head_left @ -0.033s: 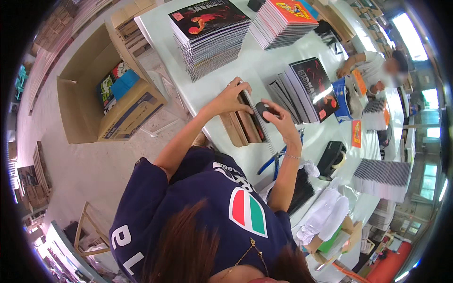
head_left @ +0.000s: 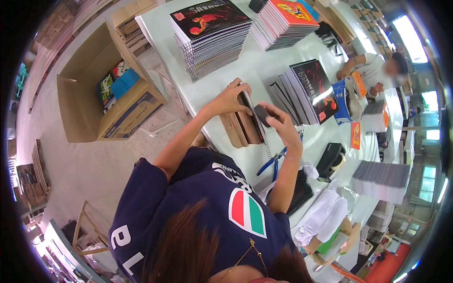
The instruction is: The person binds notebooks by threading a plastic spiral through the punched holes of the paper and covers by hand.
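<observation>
My left hand is closed on the upper end of a spiral notebook, which stands on edge with its wire coil upward. Wooden blocks flank the notebook on its left. A small black block is held by my right hand, fingers bent around its right side. It lies against or just beside the coil; which one I cannot tell. Blue-handled pliers rest on the table near my right wrist. Dark-covered notebooks lean in a row to the right of my right hand.
Stacks of spiral notebooks, one dark-covered and one orange-covered, stand at the far side of the table. A cardboard box sits at left. A black tape dispenser stands at right. Another person works across the table.
My right hand and the black block have shifted slightly along the coil toward me. My left hand keeps its place on the notebook.
</observation>
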`<action>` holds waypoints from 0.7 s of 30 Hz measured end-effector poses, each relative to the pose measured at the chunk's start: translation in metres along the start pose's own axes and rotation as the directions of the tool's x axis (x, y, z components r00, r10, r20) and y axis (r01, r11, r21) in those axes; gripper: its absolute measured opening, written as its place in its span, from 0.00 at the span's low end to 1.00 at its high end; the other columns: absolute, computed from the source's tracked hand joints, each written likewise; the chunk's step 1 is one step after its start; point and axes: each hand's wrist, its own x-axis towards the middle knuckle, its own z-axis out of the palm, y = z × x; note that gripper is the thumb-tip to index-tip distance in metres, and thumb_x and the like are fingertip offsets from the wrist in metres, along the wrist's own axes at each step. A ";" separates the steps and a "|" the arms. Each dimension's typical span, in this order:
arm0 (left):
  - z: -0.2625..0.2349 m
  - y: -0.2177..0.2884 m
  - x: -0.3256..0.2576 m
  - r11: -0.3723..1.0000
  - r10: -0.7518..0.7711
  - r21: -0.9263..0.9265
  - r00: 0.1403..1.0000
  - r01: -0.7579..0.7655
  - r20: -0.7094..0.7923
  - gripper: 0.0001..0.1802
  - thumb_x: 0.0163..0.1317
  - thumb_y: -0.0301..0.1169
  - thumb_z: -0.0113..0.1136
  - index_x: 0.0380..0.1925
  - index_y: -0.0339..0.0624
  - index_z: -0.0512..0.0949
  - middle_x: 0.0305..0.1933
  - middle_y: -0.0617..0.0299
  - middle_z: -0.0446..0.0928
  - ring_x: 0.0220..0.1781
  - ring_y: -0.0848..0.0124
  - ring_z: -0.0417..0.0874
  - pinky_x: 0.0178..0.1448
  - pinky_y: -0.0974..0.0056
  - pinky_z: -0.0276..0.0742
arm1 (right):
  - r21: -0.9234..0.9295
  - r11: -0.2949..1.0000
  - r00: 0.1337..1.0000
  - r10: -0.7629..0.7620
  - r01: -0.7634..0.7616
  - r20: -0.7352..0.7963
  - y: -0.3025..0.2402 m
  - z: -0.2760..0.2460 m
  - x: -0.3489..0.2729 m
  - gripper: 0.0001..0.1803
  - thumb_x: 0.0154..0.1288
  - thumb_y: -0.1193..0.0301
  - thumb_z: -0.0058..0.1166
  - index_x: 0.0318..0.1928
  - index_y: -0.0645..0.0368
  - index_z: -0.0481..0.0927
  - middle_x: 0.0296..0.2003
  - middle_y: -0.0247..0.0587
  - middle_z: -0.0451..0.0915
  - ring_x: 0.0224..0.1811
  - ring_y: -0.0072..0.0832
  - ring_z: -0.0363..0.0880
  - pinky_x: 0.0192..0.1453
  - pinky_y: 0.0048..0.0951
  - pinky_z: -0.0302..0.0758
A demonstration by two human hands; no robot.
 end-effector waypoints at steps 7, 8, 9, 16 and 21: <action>0.004 -0.004 0.001 0.996 0.080 -0.041 0.995 -0.082 -0.053 0.30 0.37 0.40 0.80 0.40 0.50 0.73 0.43 0.58 0.64 0.50 0.57 0.69 0.55 0.56 0.69 | 0.088 0.996 0.993 0.020 -0.009 -0.118 -0.005 -0.003 0.002 0.37 0.56 0.61 0.66 0.64 0.64 0.71 0.53 0.39 0.76 0.56 0.26 0.74 0.66 0.28 0.64; 0.005 -0.005 0.001 0.996 0.083 -0.034 0.994 -0.085 -0.065 0.31 0.37 0.40 0.80 0.41 0.51 0.72 0.44 0.58 0.64 0.51 0.57 0.69 0.55 0.57 0.69 | 0.332 0.939 0.995 -0.100 0.089 0.018 -0.002 0.003 -0.004 0.33 0.58 0.62 0.64 0.63 0.60 0.74 0.49 0.36 0.78 0.52 0.24 0.75 0.62 0.27 0.67; 0.006 -0.007 0.001 0.996 0.086 -0.026 0.993 -0.088 -0.076 0.31 0.37 0.40 0.80 0.41 0.51 0.72 0.44 0.59 0.64 0.51 0.57 0.68 0.56 0.57 0.69 | 0.329 0.940 0.995 -0.098 0.085 0.023 -0.005 0.003 -0.001 0.33 0.58 0.62 0.64 0.63 0.60 0.74 0.49 0.36 0.78 0.52 0.24 0.75 0.62 0.27 0.67; 0.005 -0.010 0.003 0.998 0.050 -0.022 0.998 -0.051 -0.046 0.32 0.37 0.42 0.80 0.42 0.52 0.72 0.44 0.58 0.64 0.52 0.56 0.67 0.56 0.56 0.67 | -0.083 0.992 0.988 0.085 -0.096 -0.127 0.006 -0.001 0.017 0.28 0.60 0.62 0.64 0.60 0.59 0.77 0.45 0.39 0.81 0.46 0.25 0.77 0.56 0.27 0.71; 0.003 -0.006 0.003 1.000 0.001 0.006 1.000 -0.001 -0.006 0.32 0.37 0.41 0.80 0.42 0.52 0.72 0.44 0.58 0.64 0.51 0.56 0.67 0.56 0.57 0.66 | -0.209 0.970 0.984 0.089 -0.121 -0.157 0.005 0.004 0.022 0.29 0.59 0.64 0.64 0.60 0.59 0.77 0.45 0.38 0.80 0.45 0.22 0.76 0.56 0.26 0.71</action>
